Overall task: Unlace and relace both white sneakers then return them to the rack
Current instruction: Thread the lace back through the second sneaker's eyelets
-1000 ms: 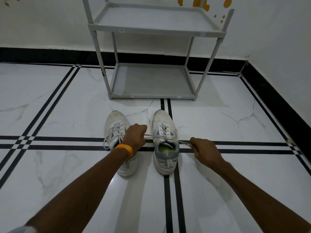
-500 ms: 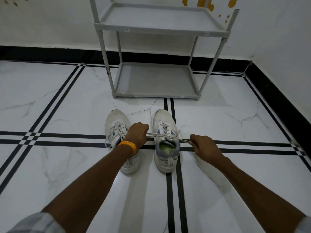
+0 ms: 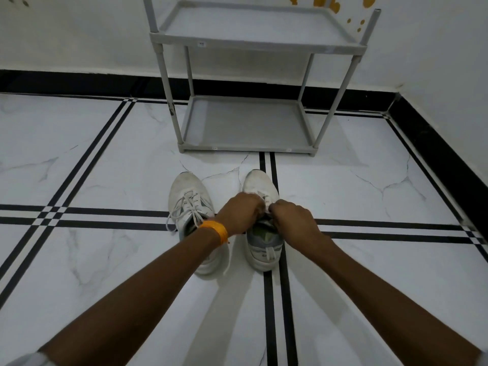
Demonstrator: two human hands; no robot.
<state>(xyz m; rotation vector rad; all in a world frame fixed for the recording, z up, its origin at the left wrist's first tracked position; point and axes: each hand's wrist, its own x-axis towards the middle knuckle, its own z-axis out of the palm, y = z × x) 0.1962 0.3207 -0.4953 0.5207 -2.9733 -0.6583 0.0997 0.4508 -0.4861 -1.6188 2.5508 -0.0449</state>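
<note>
Both hands, left hand point(image 3: 241, 215) and right hand point(image 3: 293, 220), pinch the thin white lace over the right white mesh sneaker point(image 3: 261, 233) on the marble floor point(image 3: 105, 260) before the grey plastic rack point(image 3: 245, 125). The lace looks limp, likely slippery: grip near the eyelets.

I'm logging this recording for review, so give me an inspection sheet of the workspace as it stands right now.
Surface: white marble-look floor with black stripe lines.
Job's things: left sneaker laced, loose ends trailing on the floor; right sneaker beside it, apart, toes toward the rack, whose two visible shelves hold nothing.
Clutter: nothing seen.
Hands: left hand and right hand meet over the right sneaker's lacing, fingers closed; what they pinch is hidden.
Cables: nothing seen.
Surroundings: white wall with black skirting and orange spots; orange wristband on the left wrist.
</note>
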